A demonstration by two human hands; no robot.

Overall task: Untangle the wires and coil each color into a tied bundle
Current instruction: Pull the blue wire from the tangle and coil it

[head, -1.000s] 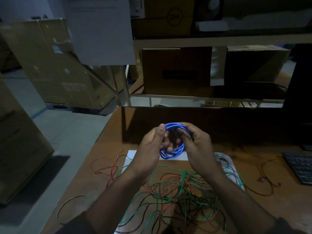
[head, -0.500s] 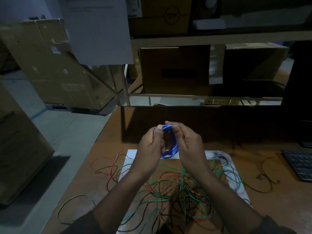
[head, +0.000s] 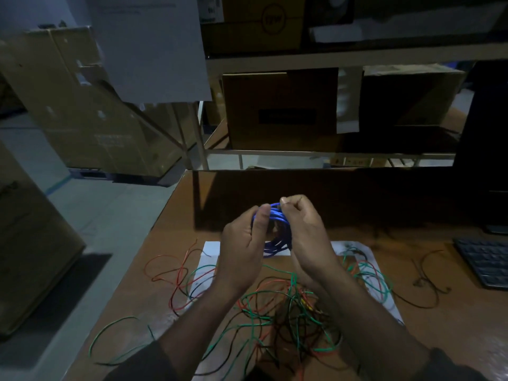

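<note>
Blue wire coil (head: 277, 229) upright between both hands, left grip (head: 242, 243) and right grip (head: 308, 232) pinching its top

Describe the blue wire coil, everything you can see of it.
The blue wire coil is a bundle of several loops of thin, bright blue, plastic-looking insulated wire, wound into a rough ring. It is held up above the wooden table, clear of the tangle of green, red and black wires lying below. The left hand grips its left side, thumb on the top strands; the right hand pinches the top and wraps its right side. Whether it is tied cannot be seen.
</note>
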